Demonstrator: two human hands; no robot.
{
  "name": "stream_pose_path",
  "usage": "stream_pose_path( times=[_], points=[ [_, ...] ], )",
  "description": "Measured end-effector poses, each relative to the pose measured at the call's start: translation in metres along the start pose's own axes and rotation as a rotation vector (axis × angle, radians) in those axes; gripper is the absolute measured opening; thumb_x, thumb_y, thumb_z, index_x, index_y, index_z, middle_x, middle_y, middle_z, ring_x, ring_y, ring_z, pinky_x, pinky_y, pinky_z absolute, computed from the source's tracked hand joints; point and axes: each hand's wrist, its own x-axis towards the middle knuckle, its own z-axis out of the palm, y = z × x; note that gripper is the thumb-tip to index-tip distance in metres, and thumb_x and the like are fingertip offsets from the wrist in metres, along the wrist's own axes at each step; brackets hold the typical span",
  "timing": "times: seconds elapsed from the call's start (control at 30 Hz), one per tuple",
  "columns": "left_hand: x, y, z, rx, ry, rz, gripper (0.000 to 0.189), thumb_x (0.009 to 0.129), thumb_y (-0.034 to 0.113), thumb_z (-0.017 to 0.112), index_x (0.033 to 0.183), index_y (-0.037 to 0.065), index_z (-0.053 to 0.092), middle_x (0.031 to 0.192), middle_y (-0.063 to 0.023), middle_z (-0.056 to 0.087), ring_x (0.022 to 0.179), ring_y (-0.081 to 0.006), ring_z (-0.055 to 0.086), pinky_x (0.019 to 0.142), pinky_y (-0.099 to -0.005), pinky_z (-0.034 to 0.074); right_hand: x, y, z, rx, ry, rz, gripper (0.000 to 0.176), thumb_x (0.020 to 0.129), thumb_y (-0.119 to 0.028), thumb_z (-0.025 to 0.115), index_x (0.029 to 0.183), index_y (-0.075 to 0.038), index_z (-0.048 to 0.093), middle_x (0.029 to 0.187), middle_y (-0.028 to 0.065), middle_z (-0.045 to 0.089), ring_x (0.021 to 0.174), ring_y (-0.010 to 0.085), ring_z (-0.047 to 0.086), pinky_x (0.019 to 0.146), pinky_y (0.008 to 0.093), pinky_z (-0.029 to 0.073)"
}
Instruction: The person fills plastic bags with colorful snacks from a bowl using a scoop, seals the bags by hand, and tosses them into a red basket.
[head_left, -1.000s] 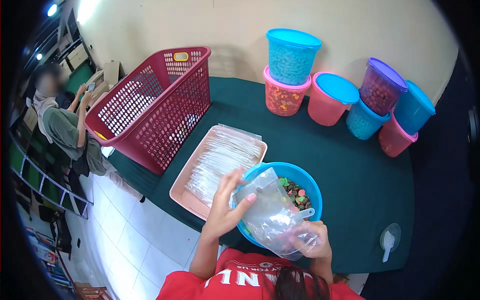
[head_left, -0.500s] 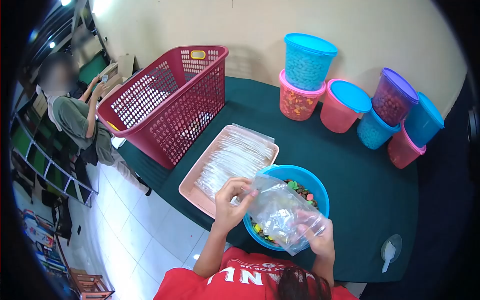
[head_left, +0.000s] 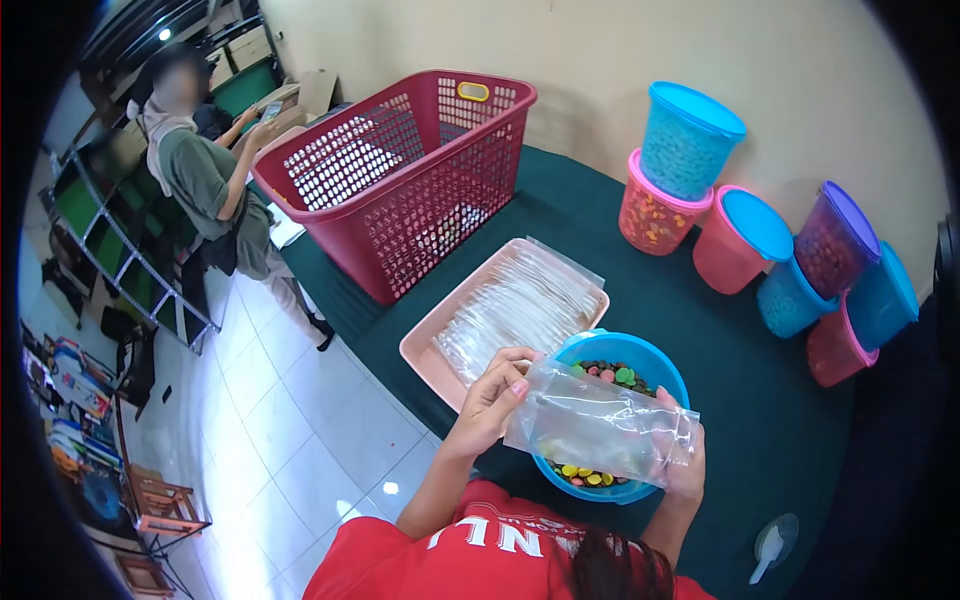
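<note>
Fingers (head_left: 514, 374) of the left hand (head_left: 490, 402) pinch one end of a clear plastic bag (head_left: 600, 425). The right hand (head_left: 686, 462) grips the other end, its fingers curled behind the film. Stretched flat between them, the bag seems empty and hangs just above the blue bowl (head_left: 662, 352) of coloured candies (head_left: 606, 372). The bag's mouth looks to be in hand, and parting such slick layers calls for a firm pinch on both sides.

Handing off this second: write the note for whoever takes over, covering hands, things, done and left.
Left hand pinches the clear bag at its left end; right hand grips its right end. The bag is held over the blue bowl of coloured candies. More bags lie in the pink tray beside it. White scoop lies untouched at the right. Done: one bag in hand. Left: no candies seen inside it.
</note>
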Motion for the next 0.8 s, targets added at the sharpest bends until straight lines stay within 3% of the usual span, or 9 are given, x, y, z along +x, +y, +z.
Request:
stream_pose_path(
  times=[0.13, 0.2, 0.23, 0.27, 0.33, 0.37, 0.43, 0.53, 0.8],
  points=[
    [0.000, 0.008, -0.017, 0.367, -0.070, -0.061, 0.018, 0.081, 0.019, 0.056, 0.080, 0.003, 0.048, 0.112, -0.0123, 0.042, 0.105, -0.0222, 0.042, 0.089, -0.0332, 0.032, 0.005, -0.013, 0.010, 0.126, -0.042, 0.044, 0.042, 0.073, -0.001, 0.053, 0.114, 0.005, 0.049, 0.100, 0.0115, 0.058, 0.090, 0.0146, 0.055, 0.081, 0.0261, 0.043],
    [-0.001, 0.027, -0.003, 0.782, 0.145, 0.217, 0.039, 0.070, 0.027, 0.068, 0.091, 0.004, 0.044, 0.115, -0.0136, 0.039, 0.108, -0.0256, 0.041, 0.091, -0.0357, 0.030, 0.005, -0.012, 0.011, 0.078, -0.059, 0.048, 0.041, 0.074, -0.002, 0.052, 0.114, 0.005, 0.049, 0.100, 0.0120, 0.059, 0.089, 0.0146, 0.056, 0.080, 0.0257, 0.043],
    [-0.003, 0.042, 0.004, 0.933, 0.030, 0.330, 0.070, 0.056, 0.032, 0.077, 0.109, 0.004, 0.040, 0.121, -0.0154, 0.036, 0.112, -0.0291, 0.038, 0.094, -0.0386, 0.028, 0.005, -0.011, 0.012, 0.031, -0.074, 0.053, 0.040, 0.075, -0.002, 0.050, 0.114, 0.005, 0.049, 0.100, 0.0125, 0.059, 0.089, 0.0146, 0.056, 0.079, 0.0253, 0.043],
    [-0.005, 0.055, 0.017, 0.934, 0.030, 0.329, 0.070, 0.056, 0.032, 0.077, 0.109, 0.004, 0.040, 0.121, -0.0154, 0.036, 0.112, -0.0291, 0.038, 0.094, -0.0386, 0.028, 0.004, -0.007, 0.015, 0.032, -0.074, 0.055, 0.040, 0.075, -0.002, 0.050, 0.114, 0.005, 0.049, 0.100, 0.0125, 0.059, 0.089, 0.0146, 0.056, 0.079, 0.0253, 0.043],
    [-0.007, 0.067, 0.045, 1.018, -0.377, 0.263, 0.085, 0.053, 0.032, 0.077, 0.121, 0.005, 0.034, 0.123, -0.0159, 0.034, 0.116, -0.0293, 0.034, 0.095, -0.0408, 0.028, -0.001, 0.002, 0.020, -0.092, -0.166, 0.047, 0.038, 0.078, -0.002, 0.048, 0.115, 0.005, 0.048, 0.098, 0.0114, 0.059, 0.081, 0.0109, 0.057, 0.070, 0.0221, 0.045],
    [-0.007, 0.059, 0.050, 1.018, -0.376, 0.260, 0.085, 0.053, 0.032, 0.077, 0.121, 0.005, 0.034, 0.123, -0.0159, 0.034, 0.116, -0.0293, 0.034, 0.095, -0.0408, 0.028, -0.005, 0.001, 0.021, -0.032, -0.197, 0.211, 0.039, 0.079, -0.002, 0.047, 0.118, 0.006, 0.045, 0.095, 0.0078, 0.059, 0.077, 0.0064, 0.054, 0.066, 0.0199, 0.042],
    [-0.009, 0.042, 0.058, 1.029, -0.478, 0.263, 0.096, 0.051, 0.030, 0.077, 0.128, 0.005, 0.027, 0.126, -0.0158, 0.034, 0.117, -0.0322, 0.034, 0.093, -0.0412, 0.030, -0.004, 0.002, 0.021, -0.044, -0.256, 0.190, 0.040, 0.079, -0.002, 0.047, 0.118, 0.006, 0.044, 0.094, 0.0058, 0.058, 0.073, 0.0047, 0.052, 0.064, 0.0192, 0.041],
    [-0.012, 0.043, 0.057, 1.025, -0.426, 0.224, 0.094, 0.052, 0.027, 0.077, 0.128, 0.004, 0.027, 0.127, -0.0148, 0.034, 0.114, -0.0309, 0.037, 0.090, -0.0399, 0.033, 0.000, -0.005, 0.032, -0.062, -0.314, 0.130, 0.043, 0.079, -0.002, 0.046, 0.121, 0.006, 0.041, 0.089, 0.0012, 0.056, 0.065, 0.0020, 0.047, 0.061, 0.0184, 0.039],
    [-0.019, 0.037, 0.048, 0.982, -0.391, 0.192, 0.071, 0.052, 0.020, 0.075, 0.116, 0.006, 0.046, 0.113, -0.0121, 0.049, 0.100, -0.0290, 0.048, 0.085, -0.0378, 0.036, 0.008, -0.019, 0.038, -0.123, -0.417, 0.194, 0.056, 0.074, 0.006, 0.038, 0.128, 0.001, 0.027, 0.077, 0.0069, 0.054, 0.056, 0.0026, 0.049, 0.047, 0.0136, 0.036]
  ],
)
